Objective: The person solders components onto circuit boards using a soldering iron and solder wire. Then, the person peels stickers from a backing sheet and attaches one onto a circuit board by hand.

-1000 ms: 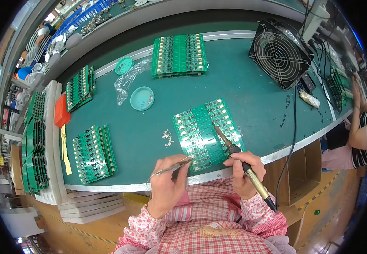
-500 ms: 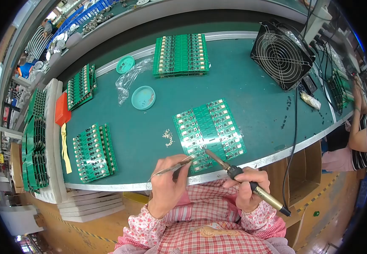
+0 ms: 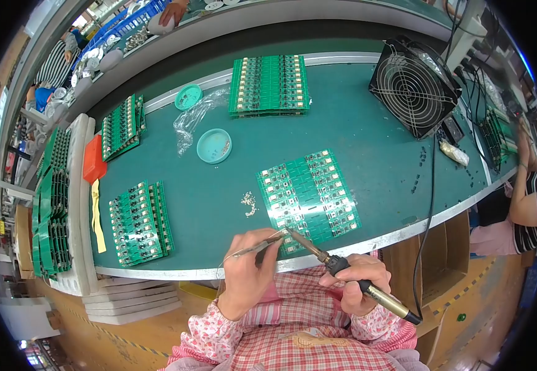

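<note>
My left hand [image 3: 247, 267] is closed around metal tweezers [image 3: 251, 248], with a thin wire trailing by the fingers. My right hand [image 3: 361, 279] grips a soldering iron [image 3: 387, 302] by its handle. Its tip meets the tweezer tips over the lower left part of a green circuit board panel [image 3: 310, 201]; whether they touch is too small to tell. Rows of small components line this panel, which lies flat near the table's front edge. Just left of it is a little heap of tiny pale parts [image 3: 249, 204].
A black fan [image 3: 412, 93] stands at the back right, and the iron's cord [image 3: 430, 204] hangs over the table edge. Stacked panels [image 3: 268, 86] sit at the back, more [image 3: 137, 226] at left. A round dish [image 3: 214, 146] lies mid-table. Another person's hand [image 3: 172, 12] shows on the shelf beyond.
The iron's tip has moved left and down along the panel to the tweezer tips. Another person's hand has appeared on the far shelf. The view has shifted slightly.
</note>
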A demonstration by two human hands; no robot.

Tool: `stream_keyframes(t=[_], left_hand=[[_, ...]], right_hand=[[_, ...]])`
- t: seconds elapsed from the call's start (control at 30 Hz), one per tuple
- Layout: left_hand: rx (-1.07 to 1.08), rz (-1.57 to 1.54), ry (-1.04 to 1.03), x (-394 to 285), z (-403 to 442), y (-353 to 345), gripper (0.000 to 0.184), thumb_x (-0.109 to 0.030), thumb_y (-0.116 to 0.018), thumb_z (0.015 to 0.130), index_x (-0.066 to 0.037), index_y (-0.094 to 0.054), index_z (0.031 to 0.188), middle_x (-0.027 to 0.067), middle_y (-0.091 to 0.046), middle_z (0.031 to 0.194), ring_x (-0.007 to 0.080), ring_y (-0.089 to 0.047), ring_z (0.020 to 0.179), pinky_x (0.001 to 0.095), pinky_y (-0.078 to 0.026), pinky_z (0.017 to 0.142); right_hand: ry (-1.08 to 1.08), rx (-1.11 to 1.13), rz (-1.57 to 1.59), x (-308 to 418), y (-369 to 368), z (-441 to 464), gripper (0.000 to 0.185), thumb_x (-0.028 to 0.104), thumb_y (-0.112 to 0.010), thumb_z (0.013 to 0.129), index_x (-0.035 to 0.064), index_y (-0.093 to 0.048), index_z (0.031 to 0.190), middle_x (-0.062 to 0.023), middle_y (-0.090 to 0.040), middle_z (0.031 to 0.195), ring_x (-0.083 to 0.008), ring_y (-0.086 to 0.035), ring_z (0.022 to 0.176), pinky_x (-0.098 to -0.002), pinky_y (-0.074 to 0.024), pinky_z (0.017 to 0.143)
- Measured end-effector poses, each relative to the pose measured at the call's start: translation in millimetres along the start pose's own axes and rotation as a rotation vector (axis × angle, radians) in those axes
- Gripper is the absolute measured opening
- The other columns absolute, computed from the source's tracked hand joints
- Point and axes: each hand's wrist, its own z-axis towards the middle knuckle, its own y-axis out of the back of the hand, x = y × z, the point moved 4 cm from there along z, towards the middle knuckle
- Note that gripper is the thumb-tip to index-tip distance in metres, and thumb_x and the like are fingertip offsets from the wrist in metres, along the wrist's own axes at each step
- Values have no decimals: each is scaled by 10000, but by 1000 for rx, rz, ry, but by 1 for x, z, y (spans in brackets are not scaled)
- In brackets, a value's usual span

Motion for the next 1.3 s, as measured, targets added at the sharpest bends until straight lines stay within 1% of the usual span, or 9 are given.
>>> stream_keyframes(t=[0.03, 0.3, 0.4, 0.53, 0.73, 0.93, 1.13, 1.23, 1.3], left_hand=[[-15, -10, 0, 1, 0, 0, 228, 24, -759, 811, -54, -703, 1017, 79, -722, 995, 279, -634, 792, 365, -513, 694], [-11, -7, 14, -1, 0, 1, 224, 22, -759, 813, -53, -702, 1016, 81, -721, 988, 283, -633, 793, 367, -512, 697], [-11, -11, 4, 0, 0, 0, 221, 24, -757, 814, -50, -699, 1014, 84, -720, 987, 286, -632, 794, 369, -510, 695], [28, 18, 19, 1, -1, 1, 178, 19, -728, 857, -24, -705, 1028, 118, -726, 999, 267, -686, 850, 347, -542, 738], [30, 18, 17, -1, 1, 2, 180, 17, -731, 853, -23, -707, 1027, 118, -729, 999, 268, -683, 850, 347, -540, 740], [22, 6, 15, -2, 1, 2, 187, 26, -734, 847, -21, -705, 1026, 120, -731, 996, 267, -680, 843, 346, -538, 736], [27, 1, 12, -1, 1, 2, 192, 32, -731, 845, -16, -702, 1028, 119, -732, 999, 266, -678, 839, 346, -538, 733], [24, -8, 5, -2, 1, 3, 191, 34, -732, 844, -15, -701, 1026, 118, -732, 998, 267, -678, 837, 348, -538, 729], [24, -12, 6, -1, 1, 2, 192, 35, -733, 844, -18, -702, 1026, 115, -731, 1000, 267, -677, 836, 348, -538, 728]], right_hand=[[-4, 8, -1, 0, 0, 0, 228, 277, -570, 1027, 48, -571, 1031, -79, -722, 656, -166, -663, 508, -278, -523, 498], [-49, 35, -21, 2, -1, 2, 193, 229, -571, 1018, 37, -584, 1002, -95, -714, 652, -184, -681, 530, -292, -547, 522], [-185, 23, 20, -6, 6, -8, 89, 81, -650, 932, 7, -640, 980, -79, -726, 681, -183, -702, 577, -297, -559, 545], [-301, 53, -35, -11, 6, -11, 64, 78, -652, 927, 22, -645, 956, -60, -721, 662, -184, -717, 596, -301, -563, 562], [-320, 71, -93, -15, 3, -12, 61, 73, -659, 924, 21, -646, 952, -56, -720, 659, -182, -722, 599, -296, -568, 570], [-266, 74, -78, -16, 1, -10, 66, 67, -677, 910, 13, -659, 943, -63, -718, 661, -188, -721, 598, -294, -568, 563], [-104, 203, -95, -13, 3, -3, 60, 41, -693, 886, -7, -696, 922, -77, -722, 695, -195, -713, 591, -298, -574, 569], [-121, 229, -93, -12, 2, -2, 69, 43, -694, 894, -5, -680, 943, -84, -729, 715, -199, -726, 613, -296, -579, 579], [-289, 157, -79, -11, 1, -6, 83, 52, -696, 902, -2, -666, 957, -94, -735, 732, -202, -736, 632, -291, -582, 584]])
